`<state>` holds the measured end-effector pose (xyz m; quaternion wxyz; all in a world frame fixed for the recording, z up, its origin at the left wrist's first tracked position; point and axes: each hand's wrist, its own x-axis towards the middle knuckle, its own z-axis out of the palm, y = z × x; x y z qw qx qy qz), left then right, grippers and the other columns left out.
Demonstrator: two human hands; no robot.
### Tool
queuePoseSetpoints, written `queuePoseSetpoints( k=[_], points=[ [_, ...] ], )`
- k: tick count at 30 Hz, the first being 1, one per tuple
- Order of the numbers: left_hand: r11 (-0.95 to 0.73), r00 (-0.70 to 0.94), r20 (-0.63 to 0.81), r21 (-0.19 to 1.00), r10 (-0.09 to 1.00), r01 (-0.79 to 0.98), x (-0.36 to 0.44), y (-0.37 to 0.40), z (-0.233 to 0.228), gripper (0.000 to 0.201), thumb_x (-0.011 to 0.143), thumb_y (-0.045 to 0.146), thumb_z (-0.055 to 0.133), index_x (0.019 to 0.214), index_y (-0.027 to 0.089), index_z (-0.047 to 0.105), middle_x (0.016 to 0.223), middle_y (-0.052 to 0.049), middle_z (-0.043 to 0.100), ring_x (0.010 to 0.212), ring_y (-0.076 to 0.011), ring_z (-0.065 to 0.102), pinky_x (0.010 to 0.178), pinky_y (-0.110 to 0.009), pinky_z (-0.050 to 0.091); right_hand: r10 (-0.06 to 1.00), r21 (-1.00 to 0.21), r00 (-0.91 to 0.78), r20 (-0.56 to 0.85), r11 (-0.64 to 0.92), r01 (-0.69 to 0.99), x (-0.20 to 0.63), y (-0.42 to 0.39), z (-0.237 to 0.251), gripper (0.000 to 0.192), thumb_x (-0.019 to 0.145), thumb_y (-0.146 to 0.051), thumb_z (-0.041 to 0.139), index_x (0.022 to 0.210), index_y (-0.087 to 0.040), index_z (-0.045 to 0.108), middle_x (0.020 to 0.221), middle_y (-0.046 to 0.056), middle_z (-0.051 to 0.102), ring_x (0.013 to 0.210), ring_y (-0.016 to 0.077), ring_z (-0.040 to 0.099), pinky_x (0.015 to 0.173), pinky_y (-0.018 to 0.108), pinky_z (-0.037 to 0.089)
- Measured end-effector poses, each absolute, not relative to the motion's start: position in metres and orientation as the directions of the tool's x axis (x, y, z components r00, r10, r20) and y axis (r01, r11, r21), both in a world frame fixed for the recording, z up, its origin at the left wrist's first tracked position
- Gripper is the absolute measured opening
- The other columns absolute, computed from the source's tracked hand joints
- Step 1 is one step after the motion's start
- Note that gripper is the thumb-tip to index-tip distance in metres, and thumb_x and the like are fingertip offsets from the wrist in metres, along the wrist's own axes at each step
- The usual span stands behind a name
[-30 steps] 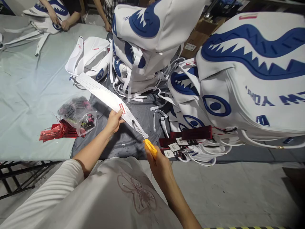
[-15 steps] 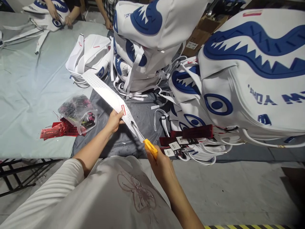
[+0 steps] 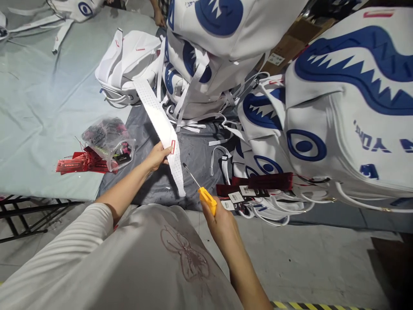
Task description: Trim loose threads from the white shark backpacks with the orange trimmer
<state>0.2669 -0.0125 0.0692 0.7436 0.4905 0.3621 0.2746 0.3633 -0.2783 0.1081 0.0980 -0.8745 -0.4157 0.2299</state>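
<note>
— What did the fingers have hold of?

— The left hand (image 3: 157, 156) was pinched shut on a white perforated shoulder strap (image 3: 160, 122), thumb on top, right beside the small red label (image 3: 173, 147) sewn to it. The right hand (image 3: 219, 221) was wrapped closed around the yellow handle of a tool (image 3: 206, 200) with a thin metal shaft; whether it was an awl or a screwdriver could not be told. Its tip pointed up and to the left, towards the strap.

— Was the tip on the strap?

— No, it stood just beside it, apart from the strap's loose lower end, which hung down past the left hand over the dark grey mat (image 3: 193, 150).

— And where did the strap run?

— Up and away from the hand to a flat white backpack (image 3: 127, 60) lying at the far edge of the mat, partly on the pale green table cover (image 3: 41, 112).

— What lay around the hands?

— To the left, a clear plastic bag of small dark and pink parts (image 3: 108, 140) rested on a bundle of red tags (image 3: 77, 161). To the right, near the tool, dark red hang tags with white barcode stickers (image 3: 254, 185) lay against a heap of white backpacks printed with blue shark mouths and eyes (image 3: 338, 112), and a taller pile of the same bags (image 3: 219, 38) stood behind the strap, loose white webbing trailing from it.

— Anyone else about?

— Another person's hand (image 3: 158, 17) showed at the top edge, by the pile.
</note>
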Motion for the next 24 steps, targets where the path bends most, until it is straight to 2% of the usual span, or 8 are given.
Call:
queuePoseSetpoints(
  k=[6, 12, 18, 24],
  points=[
    [0.365, 0.599, -0.266, 0.930, 0.755, -0.047, 0.264, -0.010, 0.068, 0.043, 0.062, 0.035, 0.082, 0.096, 0.016, 0.061, 0.076, 0.000, 0.067, 0.060, -0.0118, 0.060, 0.047, -0.019, 0.050, 0.779, -0.360, 0.528, -0.339, -0.625, 0.692, 0.361, -0.279, 0.110, 0.049, 0.098, -0.056, 0.030, 0.121, -0.026, 0.061, 0.071, 0.006, 0.069, 0.066, 0.0242, 0.067, 0.053, 0.026, 0.033],
    [0.359, 0.593, -0.281, 0.933, 0.754, -0.016, 0.262, -0.012, 0.069, 0.036, 0.066, 0.030, 0.079, 0.094, 0.016, 0.062, 0.075, -0.001, 0.067, 0.060, -0.0138, 0.061, 0.046, -0.022, 0.049, 0.779, -0.347, 0.529, -0.336, -0.625, 0.700, 0.357, -0.279, 0.109, 0.046, 0.098, -0.053, 0.032, 0.119, -0.024, 0.061, 0.069, 0.005, 0.068, 0.063, 0.0231, 0.066, 0.052, 0.026, 0.031],
    [0.358, 0.617, -0.252, 0.932, 0.745, -0.053, 0.262, -0.011, 0.069, 0.038, 0.064, 0.030, 0.081, 0.094, 0.016, 0.062, 0.074, 0.000, 0.067, 0.059, -0.0125, 0.061, 0.046, -0.018, 0.046, 0.780, -0.376, 0.525, -0.340, -0.625, 0.684, 0.353, -0.279, 0.108, 0.042, 0.098, -0.051, 0.034, 0.116, -0.025, 0.062, 0.069, 0.004, 0.068, 0.065, 0.0231, 0.067, 0.053, 0.025, 0.030],
    [0.346, 0.622, -0.258, 0.938, 0.739, -0.022, 0.260, -0.011, 0.069, 0.044, 0.062, 0.033, 0.081, 0.098, 0.016, 0.062, 0.082, -0.002, 0.069, 0.063, -0.0138, 0.062, 0.045, -0.019, 0.047, 0.760, -0.326, 0.544, -0.357, -0.647, 0.690, 0.347, -0.275, 0.112, 0.037, 0.099, -0.046, 0.038, 0.117, -0.024, 0.061, 0.071, 0.005, 0.069, 0.067, 0.0242, 0.068, 0.053, 0.026, 0.029]
  ],
)
